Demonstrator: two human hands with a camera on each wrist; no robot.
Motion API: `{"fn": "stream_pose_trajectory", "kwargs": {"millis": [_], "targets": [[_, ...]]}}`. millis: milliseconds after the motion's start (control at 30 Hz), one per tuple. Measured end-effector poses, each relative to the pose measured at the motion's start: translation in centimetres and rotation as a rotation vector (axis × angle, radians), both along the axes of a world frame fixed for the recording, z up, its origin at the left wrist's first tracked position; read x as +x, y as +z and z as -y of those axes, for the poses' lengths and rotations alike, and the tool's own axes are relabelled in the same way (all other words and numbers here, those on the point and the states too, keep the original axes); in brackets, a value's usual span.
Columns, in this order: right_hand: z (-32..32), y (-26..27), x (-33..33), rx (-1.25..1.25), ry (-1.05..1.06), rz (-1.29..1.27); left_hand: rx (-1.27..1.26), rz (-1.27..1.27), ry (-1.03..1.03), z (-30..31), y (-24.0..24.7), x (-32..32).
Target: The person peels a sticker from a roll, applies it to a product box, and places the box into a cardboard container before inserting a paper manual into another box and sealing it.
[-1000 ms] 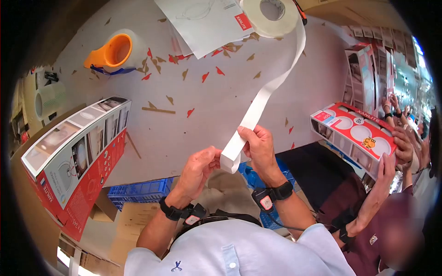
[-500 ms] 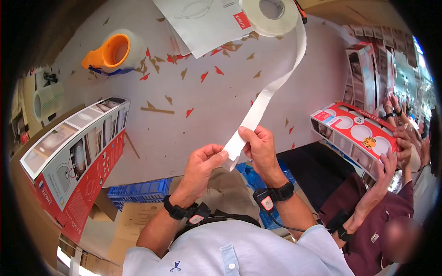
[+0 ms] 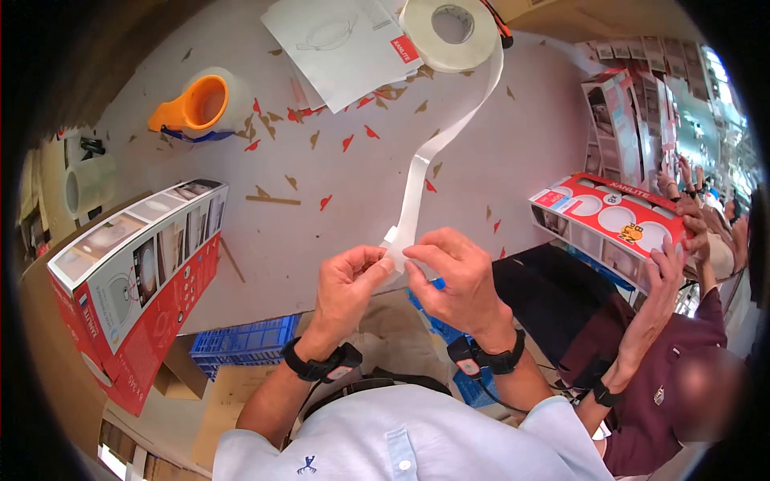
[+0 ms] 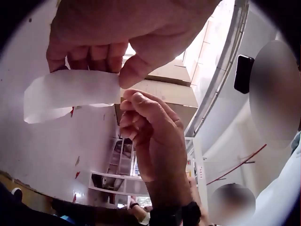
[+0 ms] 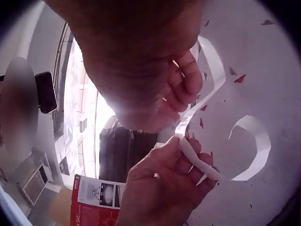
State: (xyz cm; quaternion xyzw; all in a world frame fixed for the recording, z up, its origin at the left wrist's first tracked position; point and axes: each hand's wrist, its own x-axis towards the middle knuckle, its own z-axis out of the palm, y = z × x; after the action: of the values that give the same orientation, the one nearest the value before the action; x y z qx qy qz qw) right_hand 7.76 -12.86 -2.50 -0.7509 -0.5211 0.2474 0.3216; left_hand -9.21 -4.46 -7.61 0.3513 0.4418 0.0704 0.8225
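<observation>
A white tape strip (image 3: pixel 413 188) runs from a tape roll (image 3: pixel 421 40) at the back of the table down to both hands. My left hand (image 3: pixel 350 293) pinches it between thumb and fingers. In the right wrist view, a loose curl of tape (image 5: pixel 265 150) extends from the left hand. Close on the right, my right hand (image 3: pixel 461 284) has thumb and forefinger brought together at the strip's edge. The left wrist view shows the right fingertips (image 4: pixel 136 96) right by the left thumb, where the strip ends in that view.
Printed sheets (image 3: pixel 329 48) lie beside the roll, and an orange tape dispenser (image 3: pixel 172 112) is at back left. Red and brown scraps (image 3: pixel 347 143) litter the table. A printed box (image 3: pixel 152 280) stands left; at right another person's hands (image 3: pixel 666 280) hold a red box (image 3: pixel 613 212).
My right hand has shifted from higher on the strip down to beside the left fingertips. The strip now hangs more steeply, and its end is turned up near the left hand.
</observation>
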Motion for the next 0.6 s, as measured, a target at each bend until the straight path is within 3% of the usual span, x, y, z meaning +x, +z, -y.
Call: {"fn": "stream_pose_trajectory", "kwargs": {"millis": [400, 600], "targets": [[-1.1, 0.4, 0.1, 0.019, 0.141, 0.065, 0.409, -0.005, -0.144, -1.2, 1.3, -0.1], [-1.7, 0.9, 1.4, -0.019, 0.227, -0.032, 0.508, 0.026, -0.241, -2.3, 2.1, 0.1]]}}
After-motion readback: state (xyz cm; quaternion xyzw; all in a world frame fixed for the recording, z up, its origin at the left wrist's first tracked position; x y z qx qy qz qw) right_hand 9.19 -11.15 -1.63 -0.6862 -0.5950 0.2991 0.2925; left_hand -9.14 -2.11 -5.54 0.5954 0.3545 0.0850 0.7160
